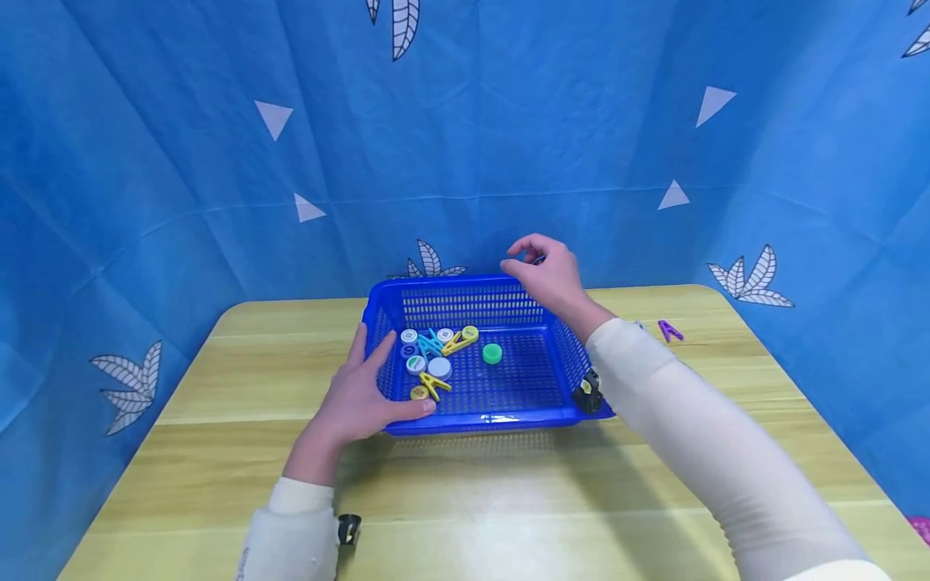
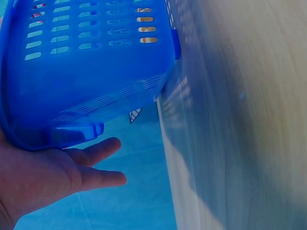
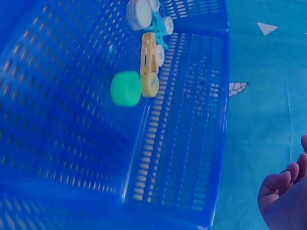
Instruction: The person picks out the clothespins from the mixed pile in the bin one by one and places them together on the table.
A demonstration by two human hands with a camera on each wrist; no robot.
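Note:
A blue plastic basket (image 1: 501, 419) sits on the table. My left hand (image 1: 359, 397) rests at its left near corner, thumb along the near rim and fingers spread over the left side. Two straight fingers (image 2: 103, 178) reach past the rim in the left wrist view. Above the far rim, toward the right, my right hand (image 1: 550, 274) hangs with loosely curled fingers; nothing held shows. Inside lie a green bottle cap (image 1: 492, 353), a yellow clothespin (image 1: 435, 386), a turquoise clothespin (image 1: 430, 344), a yellow cap (image 1: 470, 332) and several white caps at the left.
A purple A-shaped piece (image 1: 670, 330) lies on the wooden table (image 1: 465, 500), right of the basket. Blue patterned cloth (image 1: 472, 145) hangs close behind the table and along its sides. My right forearm (image 1: 697, 436) crosses over the basket's right end.

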